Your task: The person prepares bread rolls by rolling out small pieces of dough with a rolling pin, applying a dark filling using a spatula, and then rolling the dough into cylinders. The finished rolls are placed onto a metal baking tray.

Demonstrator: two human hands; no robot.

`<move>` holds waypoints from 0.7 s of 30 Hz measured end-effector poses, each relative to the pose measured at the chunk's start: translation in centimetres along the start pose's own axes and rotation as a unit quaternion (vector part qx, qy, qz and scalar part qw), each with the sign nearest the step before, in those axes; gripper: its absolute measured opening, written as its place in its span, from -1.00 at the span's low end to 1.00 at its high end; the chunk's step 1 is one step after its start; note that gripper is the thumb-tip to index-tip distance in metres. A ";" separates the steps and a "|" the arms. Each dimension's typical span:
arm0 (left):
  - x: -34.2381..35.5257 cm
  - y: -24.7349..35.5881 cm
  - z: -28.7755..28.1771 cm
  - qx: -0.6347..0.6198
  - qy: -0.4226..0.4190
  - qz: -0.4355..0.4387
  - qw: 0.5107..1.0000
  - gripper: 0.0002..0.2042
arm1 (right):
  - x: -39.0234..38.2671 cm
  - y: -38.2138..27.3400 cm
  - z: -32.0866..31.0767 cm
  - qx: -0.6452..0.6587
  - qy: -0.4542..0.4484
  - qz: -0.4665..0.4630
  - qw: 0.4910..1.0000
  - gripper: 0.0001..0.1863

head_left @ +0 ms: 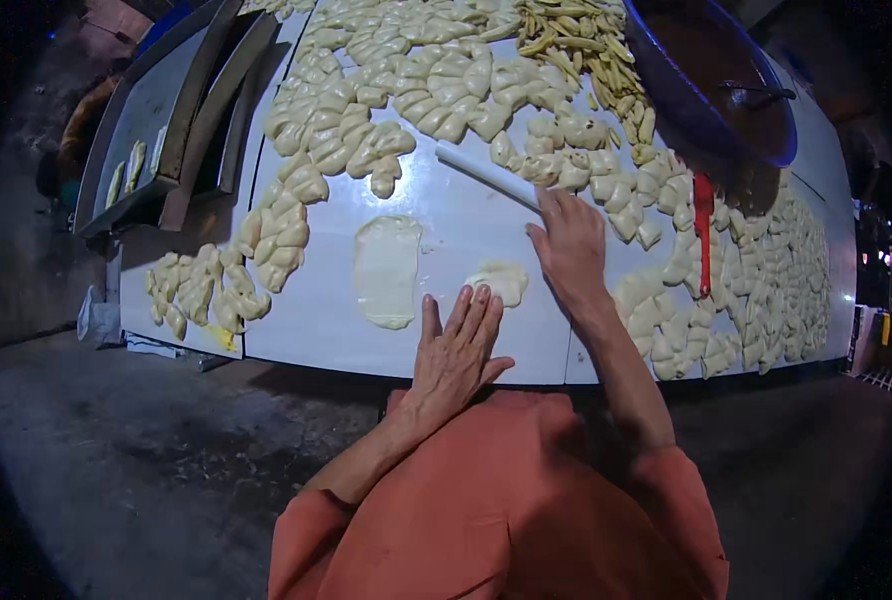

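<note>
My left hand (458,345) lies flat near the table's front edge, its fingertips on a small flattened piece of dough (501,282). The fingers are stretched out and hold nothing. Farther right, my right hand (571,245) is closed round the near end of a white rolling pin (486,174), which slants away to the upper left over the table. Left of my left hand lies a long, thin rolled-out sheet of dough (387,272), roughly rectangular and apart from both hands.
Many pale dough pieces (446,85) cover the white table (306,335) behind and to both sides. At the far right stand a blue-rimmed basin (792,135) of brown liquid and a heap of yellowish strips (576,45). A red-handled tool (704,235) lies on the dough; metal trays (156,105) are stacked left.
</note>
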State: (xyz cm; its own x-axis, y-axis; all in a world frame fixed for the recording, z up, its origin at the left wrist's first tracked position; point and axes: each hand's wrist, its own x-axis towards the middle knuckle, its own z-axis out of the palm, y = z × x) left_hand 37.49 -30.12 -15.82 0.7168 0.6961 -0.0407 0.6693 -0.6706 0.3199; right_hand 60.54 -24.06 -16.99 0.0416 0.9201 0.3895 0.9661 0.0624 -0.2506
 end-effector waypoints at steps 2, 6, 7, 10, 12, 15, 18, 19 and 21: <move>-0.2 -0.4 -0.6 -0.001 -0.010 0.006 1.000 -0.22 | 0.7 1.1 1.7 0.001 -0.008 0.005 1.000 -0.52; -0.7 -1.2 -1.5 -0.033 -0.011 0.004 0.999 -0.29 | -0.1 1.2 -0.4 0.021 -0.033 0.016 0.999 -0.57; -0.7 -1.3 -1.8 -0.047 0.000 0.003 0.999 -0.30 | -0.6 1.2 -1.7 0.050 -0.054 0.028 0.997 -0.58; -1.4 -1.9 -1.8 -0.054 0.108 -0.018 0.993 -0.35 | -2.9 0.8 -5.4 0.119 -0.076 -0.003 0.990 -0.56; -1.2 -2.1 -1.8 0.000 0.158 -0.040 0.987 -0.33 | -4.7 0.2 -5.8 0.150 -0.125 -0.006 0.981 -0.54; 1.4 -2.2 -1.8 -0.021 0.037 -0.115 0.992 -0.29 | -6.3 -1.0 -4.8 0.084 -0.204 -0.024 0.975 -0.48; 3.1 -3.3 -1.6 0.006 0.039 -0.133 0.990 -0.35 | -6.2 -1.7 -3.3 0.007 -0.209 0.065 0.976 -0.42; 4.1 -3.8 -1.5 0.025 0.040 -0.145 0.988 -0.39 | -5.7 -1.7 -2.6 0.007 -0.219 0.073 0.973 -0.42; 6.5 -4.5 -1.7 0.030 0.059 -0.143 0.987 -0.45 | -3.9 -1.5 -0.8 -0.076 -0.141 0.099 0.982 -0.42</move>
State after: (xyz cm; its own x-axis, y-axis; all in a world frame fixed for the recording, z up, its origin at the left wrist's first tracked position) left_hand 38.82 -22.09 -15.90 0.4714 0.8819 -0.0090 0.8540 -0.4539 0.2544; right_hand 59.14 -28.02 -17.41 0.1816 0.9801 0.0799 0.9739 -0.1680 -0.1528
